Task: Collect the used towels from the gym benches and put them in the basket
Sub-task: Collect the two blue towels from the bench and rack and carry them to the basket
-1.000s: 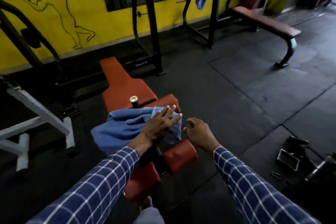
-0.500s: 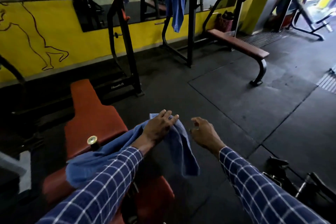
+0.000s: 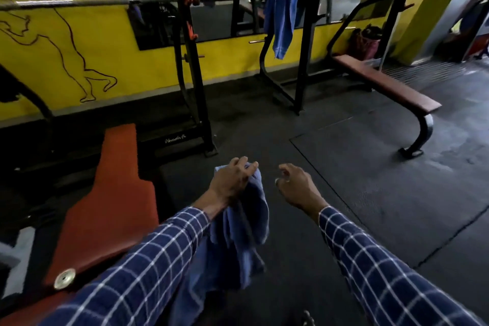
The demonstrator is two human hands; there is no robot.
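Presently, your left hand (image 3: 232,180) grips the blue towel (image 3: 246,235) at lower centre by its bunched top, so it hangs free for carrying; your right hand (image 3: 296,185), loosely curled, holds nothing.

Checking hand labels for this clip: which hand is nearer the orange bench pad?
Left. The left hand, gripping a blue towel, is just right of the orange bench pad; the right hand is farther right, over the floor, holding nothing.
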